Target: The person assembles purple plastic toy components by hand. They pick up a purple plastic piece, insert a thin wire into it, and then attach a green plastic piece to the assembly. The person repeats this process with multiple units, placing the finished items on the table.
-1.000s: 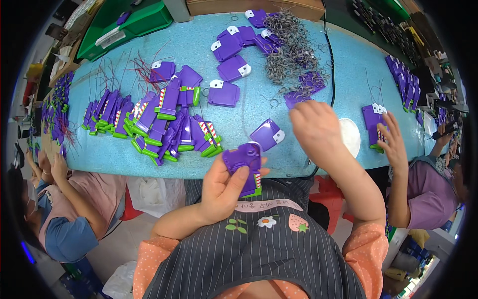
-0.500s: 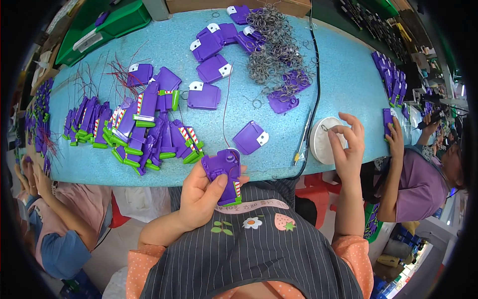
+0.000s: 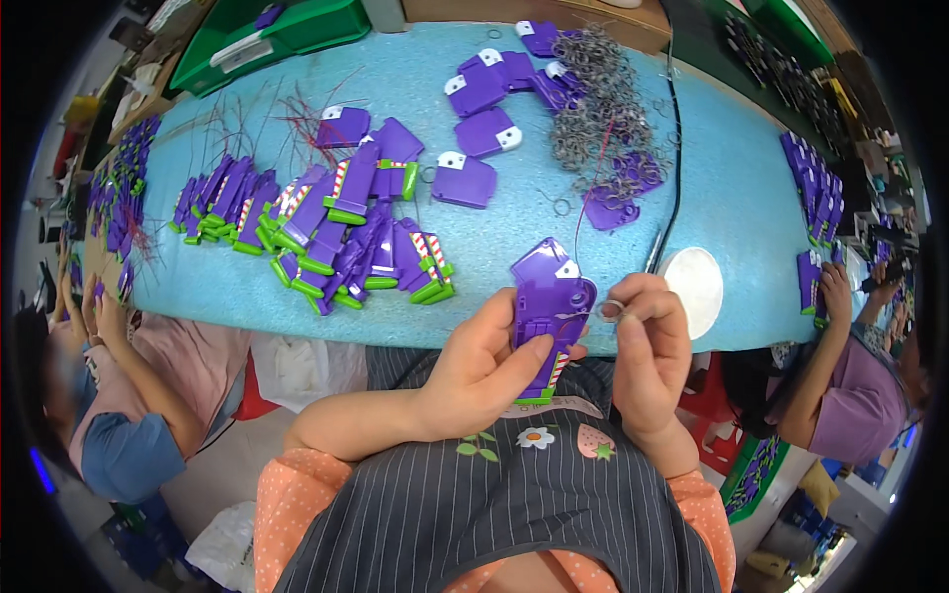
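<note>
My left hand (image 3: pixel 474 361) is closed around a purple plastic wing part (image 3: pixel 539 314), thumb pressed on its inner face. The part has a round boss at its upper right, a striped red-and-white edge and a green tip. A thin reddish wire rises from it. Close by on the right, my right hand (image 3: pixel 652 351) pinches a small wire spring (image 3: pixel 611 307) between thumb and fingertips. One thin leg of the spring reaches over the wing part; whether it touches is unclear. A purple cover (image 3: pixel 542 259) with a white corner lies just behind, partly hidden.
Striped purple-and-green wing parts (image 3: pixel 326 237) are piled at left, red wires behind them. Loose purple covers (image 3: pixel 474 84) and a tangled heap of springs (image 3: pixel 598 109) lie farther back. A white round dish (image 3: pixel 695 287) and black cable (image 3: pixel 676 148) are at right. People sit on both sides.
My right hand has come left from over the white dish, bringing the spring to the wing part. The view has shifted, so the table's things appear farther right.
</note>
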{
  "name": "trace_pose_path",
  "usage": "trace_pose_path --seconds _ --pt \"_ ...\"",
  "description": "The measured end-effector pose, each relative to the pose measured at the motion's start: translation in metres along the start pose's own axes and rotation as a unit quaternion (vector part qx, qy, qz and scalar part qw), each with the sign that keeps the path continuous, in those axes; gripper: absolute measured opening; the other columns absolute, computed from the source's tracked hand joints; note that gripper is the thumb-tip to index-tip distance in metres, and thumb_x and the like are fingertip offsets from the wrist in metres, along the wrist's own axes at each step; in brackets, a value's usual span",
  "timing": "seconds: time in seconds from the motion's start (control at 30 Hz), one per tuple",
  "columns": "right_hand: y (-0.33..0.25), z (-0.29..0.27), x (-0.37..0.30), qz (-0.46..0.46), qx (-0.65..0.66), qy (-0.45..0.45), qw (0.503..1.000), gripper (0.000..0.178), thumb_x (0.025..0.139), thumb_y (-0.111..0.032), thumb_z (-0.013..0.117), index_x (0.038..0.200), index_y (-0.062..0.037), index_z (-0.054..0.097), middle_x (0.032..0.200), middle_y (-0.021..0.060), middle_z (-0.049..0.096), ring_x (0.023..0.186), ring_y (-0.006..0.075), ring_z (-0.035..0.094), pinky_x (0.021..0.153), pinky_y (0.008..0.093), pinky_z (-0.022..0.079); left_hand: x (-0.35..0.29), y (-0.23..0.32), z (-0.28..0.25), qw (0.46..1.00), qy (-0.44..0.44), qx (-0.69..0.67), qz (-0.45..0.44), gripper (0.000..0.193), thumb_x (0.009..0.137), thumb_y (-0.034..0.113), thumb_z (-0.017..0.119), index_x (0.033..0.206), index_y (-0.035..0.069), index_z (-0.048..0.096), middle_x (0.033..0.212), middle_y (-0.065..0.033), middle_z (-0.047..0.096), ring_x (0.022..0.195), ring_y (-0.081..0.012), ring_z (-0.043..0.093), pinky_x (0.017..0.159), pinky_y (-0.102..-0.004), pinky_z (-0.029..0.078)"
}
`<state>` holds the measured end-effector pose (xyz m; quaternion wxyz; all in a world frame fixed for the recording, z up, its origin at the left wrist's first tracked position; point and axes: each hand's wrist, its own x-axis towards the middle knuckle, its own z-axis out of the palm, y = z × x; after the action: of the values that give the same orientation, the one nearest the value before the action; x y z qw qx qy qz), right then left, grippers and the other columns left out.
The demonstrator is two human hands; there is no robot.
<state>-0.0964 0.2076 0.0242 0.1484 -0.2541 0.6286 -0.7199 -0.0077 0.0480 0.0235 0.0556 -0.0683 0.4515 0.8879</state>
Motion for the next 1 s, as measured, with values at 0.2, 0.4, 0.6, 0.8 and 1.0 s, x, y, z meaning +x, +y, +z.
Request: trace_pose_path --seconds 0.2,0.4,0.6,0.8,1.0 --pt "0.008 0.012 -0.001 0.125 0.122 -0.044 0.984 0.005 0.091 -0.004 0.049 0.095 -0.0009 0.047 0.103 0.0096 0.051 0.091 0.0131 0.049 0.085 0.0291 0.041 -0.003 -0.006 -0.011 1.000 0.002 0.008 0.020 0.035 0.094 0.002 0.040 0.129 -0.001 0.033 0.124 -0.0145 0.050 0.110 -0.0198 0.054 0.096 -0.0370 0.045" --pt "0.004 -0.006 0.001 0.207 0.085 -0.084 0.971 0.011 0.088 -0.003 0.055 0.094 -0.0015 0.047 0.091 0.0056 0.053 0.084 0.0099 0.051 0.077 0.0250 0.041 -0.004 -0.004 -0.022 0.992 -0.063 0.094 -0.053 0.033 0.093 0.001 0.041 0.126 -0.002 0.037 0.119 -0.0133 0.054 0.105 -0.0179 0.057 0.092 -0.0328 0.046" --pt "-0.012 -0.032 0.024 0.353 0.091 -0.230 0.902 0.014 0.083 -0.004 0.063 0.086 -0.0020 0.049 0.077 0.0004 0.052 0.070 0.0071 0.050 0.064 0.0216 0.040 -0.003 0.011 -0.025 0.936 -0.165 0.291 -0.111 0.024 0.088 0.005 0.050 0.111 -0.002 0.046 0.089 -0.0106 0.065 0.083 -0.0163 0.063 0.072 -0.0300 0.048" --pt "0.023 -0.012 0.012 0.257 0.029 -0.189 0.947 0.027 0.082 -0.021 0.066 0.091 0.0017 0.053 0.081 0.0073 0.054 0.069 0.0145 0.052 0.060 0.0250 0.042 -0.034 0.000 -0.035 0.992 -0.121 0.009 -0.046 0.030 0.092 0.009 0.048 0.121 0.001 0.041 0.108 -0.0184 0.061 0.098 -0.0237 0.062 0.083 -0.0347 0.050" --pt "0.043 0.025 0.018 -0.065 -0.507 -0.055 0.858 0.040 0.075 -0.015 0.070 0.105 0.0007 0.049 0.106 0.0184 0.052 0.092 0.0356 0.056 0.072 0.0412 0.047 -0.043 -0.002 -0.028 0.987 0.038 -0.090 -0.128 0.043 0.092 0.003 0.046 0.132 0.003 0.030 0.123 -0.0191 0.051 0.108 -0.0264 0.057 0.091 -0.0375 0.048"
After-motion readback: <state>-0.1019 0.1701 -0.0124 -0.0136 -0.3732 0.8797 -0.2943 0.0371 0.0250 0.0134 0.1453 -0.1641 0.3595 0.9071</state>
